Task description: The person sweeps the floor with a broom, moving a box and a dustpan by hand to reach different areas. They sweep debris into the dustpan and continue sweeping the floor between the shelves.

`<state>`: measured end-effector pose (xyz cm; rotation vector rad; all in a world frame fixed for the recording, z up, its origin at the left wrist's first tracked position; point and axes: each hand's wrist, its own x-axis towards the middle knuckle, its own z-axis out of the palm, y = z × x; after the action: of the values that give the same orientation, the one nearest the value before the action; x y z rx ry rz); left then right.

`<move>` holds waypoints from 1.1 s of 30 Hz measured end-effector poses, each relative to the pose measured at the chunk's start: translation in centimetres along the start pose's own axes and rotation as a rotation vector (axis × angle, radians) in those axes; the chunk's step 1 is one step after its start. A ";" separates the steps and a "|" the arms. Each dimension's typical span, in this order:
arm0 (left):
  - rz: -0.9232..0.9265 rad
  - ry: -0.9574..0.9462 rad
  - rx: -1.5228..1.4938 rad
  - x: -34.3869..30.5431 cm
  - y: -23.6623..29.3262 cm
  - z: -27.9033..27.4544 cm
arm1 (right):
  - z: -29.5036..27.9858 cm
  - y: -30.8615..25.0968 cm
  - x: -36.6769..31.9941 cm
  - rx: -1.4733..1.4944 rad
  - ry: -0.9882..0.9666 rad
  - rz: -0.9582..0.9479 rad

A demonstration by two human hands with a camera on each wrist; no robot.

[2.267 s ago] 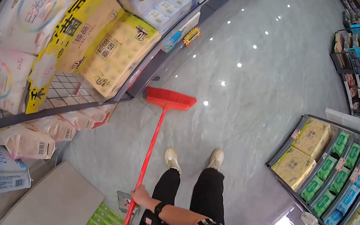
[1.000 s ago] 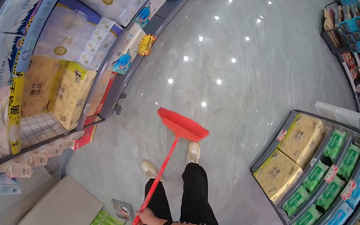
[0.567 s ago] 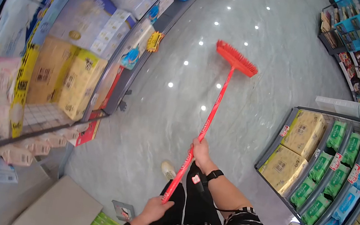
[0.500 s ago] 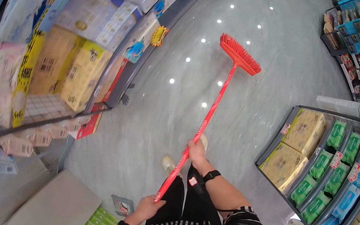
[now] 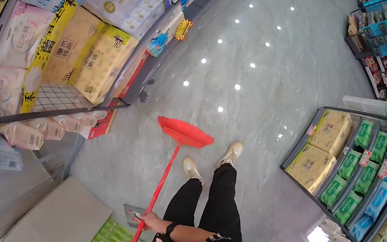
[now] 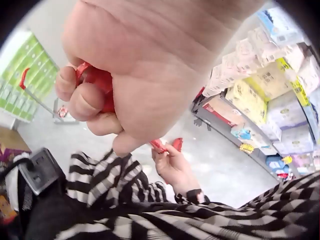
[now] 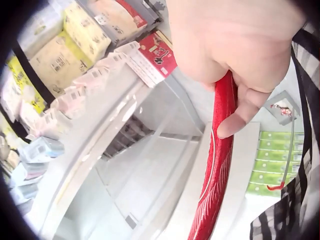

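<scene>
A red broom lies aslant in the head view, its head (image 5: 185, 132) at floor level just ahead of the shoes (image 5: 192, 168). My right hand (image 5: 153, 222) grips the red handle (image 5: 161, 184) beside the left thigh. Out of the head view, my left hand (image 6: 145, 75) curls its fingers round the upper handle (image 6: 106, 90) in the left wrist view, with my right hand (image 6: 175, 170) farther down it. In the right wrist view, the fingers of my right hand (image 7: 230, 45) wrap the handle (image 7: 216, 175), whose lower part is hidden behind the hand.
Shelves with yellow tissue packs (image 5: 104, 64) line the left side, above a beige panel (image 5: 62, 216) and green boxes (image 5: 109, 239). On the right stands a rack of tissue and wipe packs (image 5: 311, 166). Grey shiny floor (image 5: 237, 102) runs between them.
The broom head has come back from far ahead towards the feet and left. My right hand has moved down and left; my left hand has left the head view. The view has shifted slightly.
</scene>
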<state>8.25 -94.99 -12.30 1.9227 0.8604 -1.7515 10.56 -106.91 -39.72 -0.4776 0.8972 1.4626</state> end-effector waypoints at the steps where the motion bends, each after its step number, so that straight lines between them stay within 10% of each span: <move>1: 0.012 -0.003 0.024 0.8 0.7 -0.3 | -1.1 -1.3 -0.4 -0.037 0.035 -0.088; 8: 0.453 0.133 0.188 15.6 9.1 1.4 | -12.1 -16.3 -4.5 -0.170 0.424 -0.629; 11: 0.441 0.176 0.100 14.3 14.9 1.0 | -12.5 -20.4 -8.7 -0.030 0.521 -0.619; 14: 0.504 0.172 -0.006 13.2 9.2 2.4 | -9.5 -17.1 -9.3 -0.205 0.460 -0.567; 16: 0.287 0.031 0.001 6.4 9.2 0.2 | -6.6 -13.5 -6.6 -0.257 0.424 -0.520; 19: 0.437 0.257 -0.166 3.5 6.1 1.3 | -2.7 -10.8 -3.2 -0.397 0.347 -0.513; 21: 0.023 -0.024 -0.216 2.5 7.7 -0.6 | -1.1 -11.3 -1.8 -0.580 0.309 -0.505; 26: -0.063 0.038 -0.354 10.3 8.9 -2.0 | -3.5 -18.7 0.6 -0.520 0.502 -0.532; 33: 0.509 0.289 0.026 16.0 23.1 -3.5 | -11.2 -30.4 -7.0 -0.192 0.686 -0.833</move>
<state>26.85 -106.80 -30.16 2.2015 0.3794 -1.2124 38.30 -122.87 -48.46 -1.3642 0.9082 0.6005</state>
